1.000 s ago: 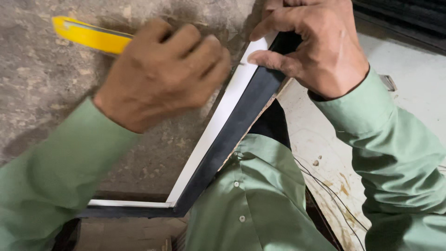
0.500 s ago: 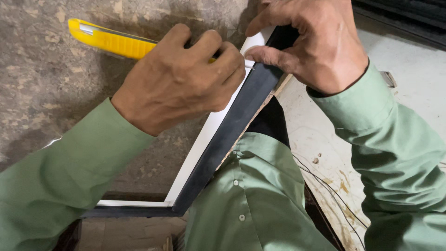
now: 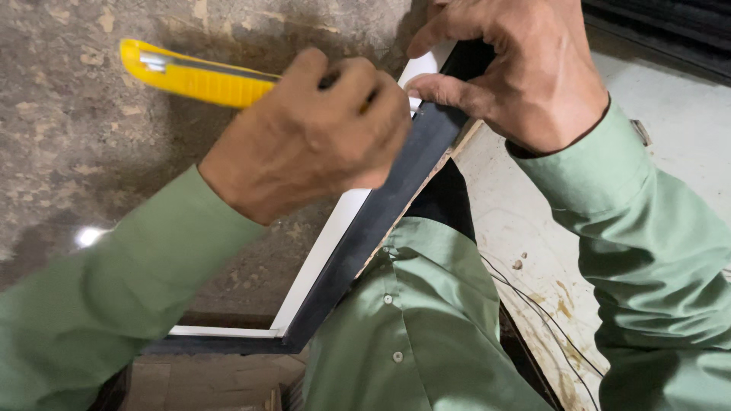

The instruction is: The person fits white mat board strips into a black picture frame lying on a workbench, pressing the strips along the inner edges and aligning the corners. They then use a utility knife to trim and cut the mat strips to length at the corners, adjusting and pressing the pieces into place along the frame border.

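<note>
1. Concrete floor [image 3: 84, 129], mottled grey-brown, fills the upper left behind everything else; a small bright glint sits at mid-left.
2. Pale worktop [image 3: 685, 137], stained and scuffed, runs down the right side; thin dark wires [image 3: 548, 320] trail across it near the person's shirt.
3. Person in a green button shirt [image 3: 419, 320] leans over the work, both sleeves in shot.
4. Frame [image 3: 358, 236], black outside w/ white inner face, runs diagonally from top centre down to a mitred corner at bottom left, where a second length turns off horizontally. It lies between the two hands, just above the shirt front.
5. Right hand [image 3: 525, 68], top right, fingers curled round the frame's upper end, thumb pressed along the black face, gripping it.
6. Left hand [image 3: 304, 144], centre, closed in a fist round a knife, knuckles up, just beside the frame's white edge.
7. Yellow utility knife [image 3: 198, 76]: handle sticks out up-left from the fist; blade end hidden by fingers, so can't tell if it's touching the frame.
</note>
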{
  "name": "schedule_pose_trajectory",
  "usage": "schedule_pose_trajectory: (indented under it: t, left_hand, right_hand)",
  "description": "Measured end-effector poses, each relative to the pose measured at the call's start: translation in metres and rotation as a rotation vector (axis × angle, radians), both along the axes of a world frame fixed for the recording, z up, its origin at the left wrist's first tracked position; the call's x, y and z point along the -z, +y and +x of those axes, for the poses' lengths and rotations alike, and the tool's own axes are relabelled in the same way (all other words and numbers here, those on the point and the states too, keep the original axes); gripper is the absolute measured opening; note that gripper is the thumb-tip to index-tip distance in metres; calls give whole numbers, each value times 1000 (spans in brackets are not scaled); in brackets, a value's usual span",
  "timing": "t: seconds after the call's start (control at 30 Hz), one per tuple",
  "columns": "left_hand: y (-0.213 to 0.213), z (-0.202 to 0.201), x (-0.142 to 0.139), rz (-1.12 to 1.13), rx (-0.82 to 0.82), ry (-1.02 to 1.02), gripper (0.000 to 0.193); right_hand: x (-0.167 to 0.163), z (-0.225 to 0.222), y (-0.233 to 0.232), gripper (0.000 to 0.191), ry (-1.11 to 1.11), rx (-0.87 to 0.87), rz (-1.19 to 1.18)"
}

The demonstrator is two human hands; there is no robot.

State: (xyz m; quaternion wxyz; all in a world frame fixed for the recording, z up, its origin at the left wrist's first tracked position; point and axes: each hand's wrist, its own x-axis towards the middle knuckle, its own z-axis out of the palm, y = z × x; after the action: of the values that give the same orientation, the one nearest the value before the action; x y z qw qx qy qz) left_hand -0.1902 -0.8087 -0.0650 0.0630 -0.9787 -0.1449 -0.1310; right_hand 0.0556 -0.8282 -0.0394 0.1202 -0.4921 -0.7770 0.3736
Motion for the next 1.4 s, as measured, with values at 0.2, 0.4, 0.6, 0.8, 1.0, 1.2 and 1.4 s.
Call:
schedule_pose_trajectory:
  t: [0.2, 0.4, 0.6, 0.8, 1.0, 1.2, 1.4]
  left_hand:
    - [2, 0, -4, 39, 28, 7, 11]
    - [5, 3, -7, 35, 31, 9, 12]
    - [15, -8, -8, 69, 59, 81, 21]
    - [16, -19, -5, -1, 4, 20, 16]
    - [8, -39, -7, -147, -118, -112, 11]
    - [-43, -52, -26, -505, -537, -164, 9]
    - [-135, -50, -60, -792, -1021, -356, 21]
  right_hand:
    - [-3, -1, -1, 27, 30, 37, -80]
    - [-1, 1, -2, 28, 33, 4, 2]
    - [1, 3, -5, 31, 1, 29, -27]
    - [-1, 2, -1, 26, 81, -30, 30]
    - [1, 5, -4, 25, 23, -22, 36]
    - [11, 11, -4, 21, 85, -83, 129]
    - [8, -20, -24, 39, -95, -157, 264]
